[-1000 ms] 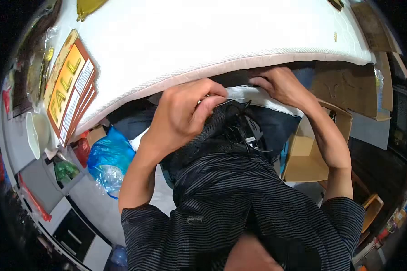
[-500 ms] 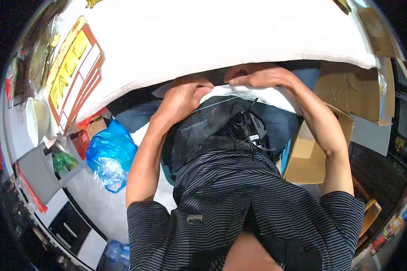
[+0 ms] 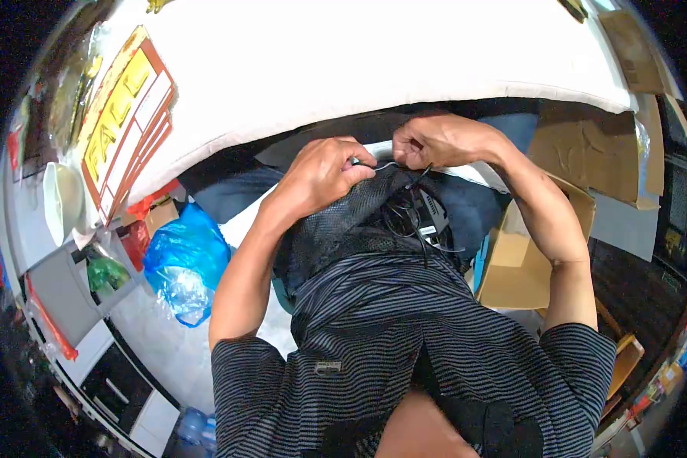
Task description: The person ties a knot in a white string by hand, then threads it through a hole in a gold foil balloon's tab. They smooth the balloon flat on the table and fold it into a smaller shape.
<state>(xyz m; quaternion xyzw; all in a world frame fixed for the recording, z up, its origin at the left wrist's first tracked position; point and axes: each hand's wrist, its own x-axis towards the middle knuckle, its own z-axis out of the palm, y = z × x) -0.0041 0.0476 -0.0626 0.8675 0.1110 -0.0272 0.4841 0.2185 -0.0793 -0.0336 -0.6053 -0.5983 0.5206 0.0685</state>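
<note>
My left hand (image 3: 319,174) is closed in a pinch on a thin white cord (image 3: 387,165), with a small dark tip showing at its fingers. The cord spans the short gap to my right hand (image 3: 435,143), whose fingers are curled shut at its other end. A strip of white cloth (image 3: 477,171) lies across my lap behind and beneath the hands. Below them is black mesh (image 3: 332,210). A small dark device (image 3: 433,212) with a tangle of black cable lies beside the mesh. Parts of the cloth and cord are hidden by my fingers.
A bright white table (image 3: 343,61) curves ahead of my hands, with printed sheets reading FALL (image 3: 128,122) at its left. A blue plastic bag (image 3: 186,259) lies on the left. Cardboard boxes (image 3: 523,267) stand at right.
Both hands have moved slightly down toward my body. The left turned and shifted right; the right curled tighter. The white cord now shows stretched between them, and less cloth edge is visible.
</note>
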